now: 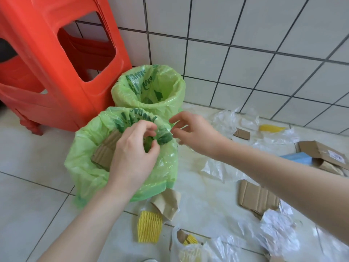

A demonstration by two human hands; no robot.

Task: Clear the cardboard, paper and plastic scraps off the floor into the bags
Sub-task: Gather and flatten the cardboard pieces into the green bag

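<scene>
Scraps of cardboard (257, 195) and clear plastic (222, 171) lie on the floor's right side; the left hand (132, 154) pinches the near green bag's (88, 167) rim open, the right hand (196, 131) hovers beside it, fingers spread, empty.

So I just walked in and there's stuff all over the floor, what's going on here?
A person is sorting scraps into two green bags. The left hand pinches the rim of the near green bag, which already holds cardboard pieces. The right hand hovers open beside it. The far green bag stands open. Clear plastic, flat cardboard and yellow foam netting are on the floor.
</scene>
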